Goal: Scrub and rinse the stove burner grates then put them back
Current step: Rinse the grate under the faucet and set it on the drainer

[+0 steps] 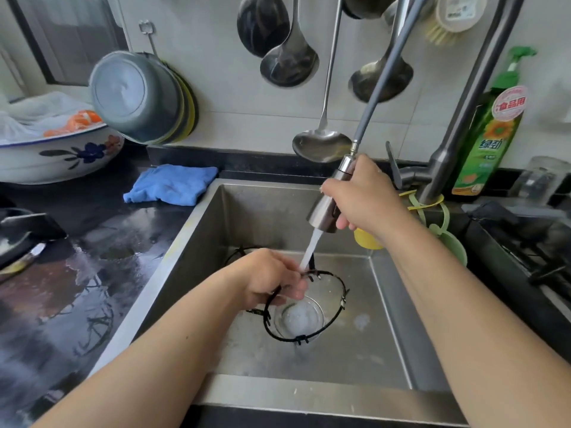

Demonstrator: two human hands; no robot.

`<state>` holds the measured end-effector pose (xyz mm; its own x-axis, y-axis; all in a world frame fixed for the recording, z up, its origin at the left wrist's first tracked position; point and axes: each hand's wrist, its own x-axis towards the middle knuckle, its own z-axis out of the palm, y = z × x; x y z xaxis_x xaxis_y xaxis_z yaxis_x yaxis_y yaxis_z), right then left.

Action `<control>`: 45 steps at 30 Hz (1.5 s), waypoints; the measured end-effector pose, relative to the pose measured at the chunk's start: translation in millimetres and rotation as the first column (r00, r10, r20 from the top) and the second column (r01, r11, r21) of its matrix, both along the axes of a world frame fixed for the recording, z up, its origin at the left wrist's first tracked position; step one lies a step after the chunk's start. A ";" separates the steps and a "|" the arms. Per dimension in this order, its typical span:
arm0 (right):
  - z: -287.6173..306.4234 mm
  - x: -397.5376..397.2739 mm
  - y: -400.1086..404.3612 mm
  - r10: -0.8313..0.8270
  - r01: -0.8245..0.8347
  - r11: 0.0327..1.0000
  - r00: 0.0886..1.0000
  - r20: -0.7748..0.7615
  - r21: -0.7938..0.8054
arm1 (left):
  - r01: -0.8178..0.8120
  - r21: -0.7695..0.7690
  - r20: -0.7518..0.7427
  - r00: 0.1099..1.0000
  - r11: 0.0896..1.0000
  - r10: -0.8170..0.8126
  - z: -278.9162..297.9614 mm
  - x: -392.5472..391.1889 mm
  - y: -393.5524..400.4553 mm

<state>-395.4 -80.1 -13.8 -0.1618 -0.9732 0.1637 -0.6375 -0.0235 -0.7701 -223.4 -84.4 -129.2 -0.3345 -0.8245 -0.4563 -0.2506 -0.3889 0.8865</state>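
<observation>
Our left hand (272, 278) gripping the thin black round wire burner grate (309, 307) over the steel sink's (386, 304) floor, water stream hitting its rim, our right hand (364, 193) clasping the silver pull-out faucet sprayer head (329, 202) above, blue folded cloth (171, 184) on the dark counter beyond

Both forearms are bare, with no sleeves showing above the sink (197, 242). The left hand (268, 278) and right hand (367, 196) wear no gloves. No rings or watch show.

A second grate (239, 253) lies mostly hidden behind the left hand (267, 278).
</observation>
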 end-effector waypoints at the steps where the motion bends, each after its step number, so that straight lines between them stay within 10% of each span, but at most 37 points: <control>1: 0.2 -1.2 -2.0 -0.011 0.011 1.000 1.000 -0.014 0.004 | -0.017 -0.003 0.002 1.000 1.000 0.017 -0.4 -0.4 -0.3; 45: 8.0 -32.9 -0.7 -0.138 0.158 0.981 0.976 -0.171 0.115 | -0.125 -0.262 0.305 0.930 0.957 0.205 4.7 0.5 -2.1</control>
<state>-428.2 -80.7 -5.8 -0.2871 -0.9549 0.0762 -0.7429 0.1717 -0.6469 -222.8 -86.5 -124.5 -0.0505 -0.9514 -0.3039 -0.4907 -0.2414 0.8372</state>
